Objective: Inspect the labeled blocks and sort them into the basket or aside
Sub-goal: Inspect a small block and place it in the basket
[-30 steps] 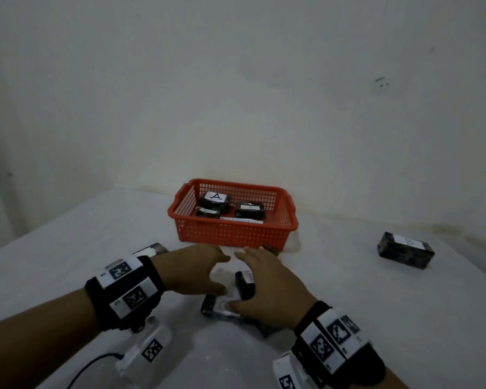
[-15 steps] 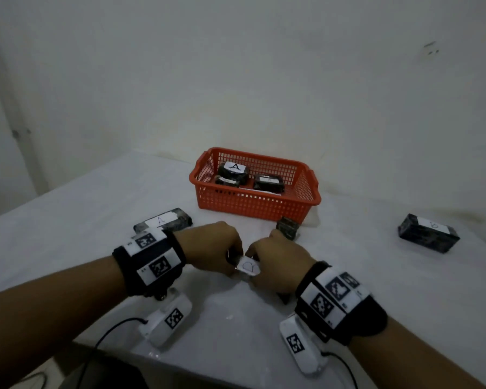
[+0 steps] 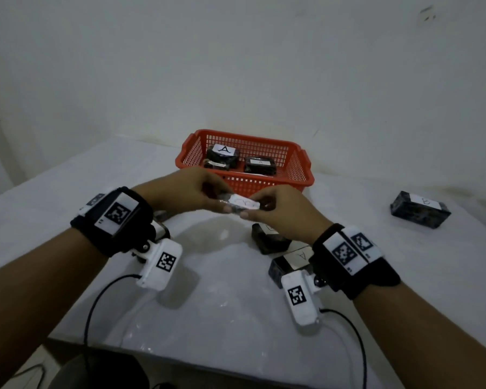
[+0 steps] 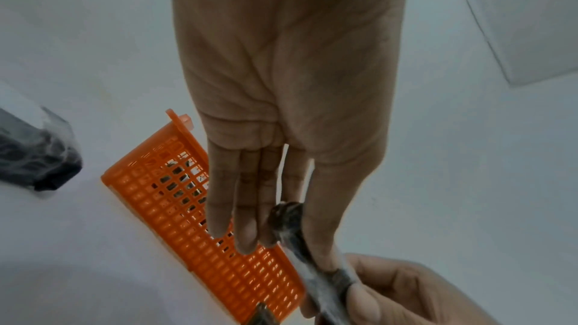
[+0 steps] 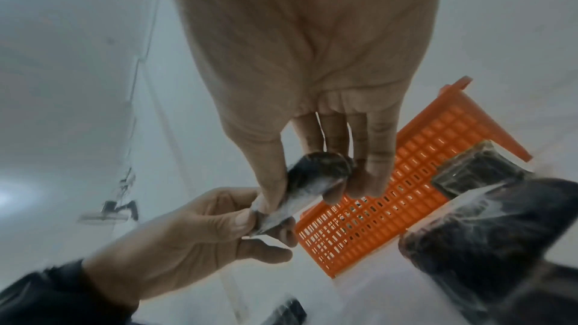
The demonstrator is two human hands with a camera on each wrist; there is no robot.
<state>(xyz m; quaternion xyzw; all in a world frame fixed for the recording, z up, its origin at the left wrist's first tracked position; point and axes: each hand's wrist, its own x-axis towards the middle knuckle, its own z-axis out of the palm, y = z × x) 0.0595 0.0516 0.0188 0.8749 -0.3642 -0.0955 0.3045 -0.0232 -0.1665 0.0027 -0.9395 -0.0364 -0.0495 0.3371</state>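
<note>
A small dark block with a white label on top is held in the air between both hands, in front of the orange basket. My left hand pinches its left end, thumb against fingers. My right hand pinches the right end. The basket holds dark blocks, one labeled A. Two more dark blocks lie on the table under my right wrist, one labeled A. Another labeled block lies far right.
The white table ends close to me at its front edge. Cables run from the wrist cameras across it. A dark block lies left of the basket in the left wrist view. A white wall stands behind the basket.
Both hands have lifted the small labeled block off the table and raised it toward the basket's front. The head view has tilted down and pulled back.
</note>
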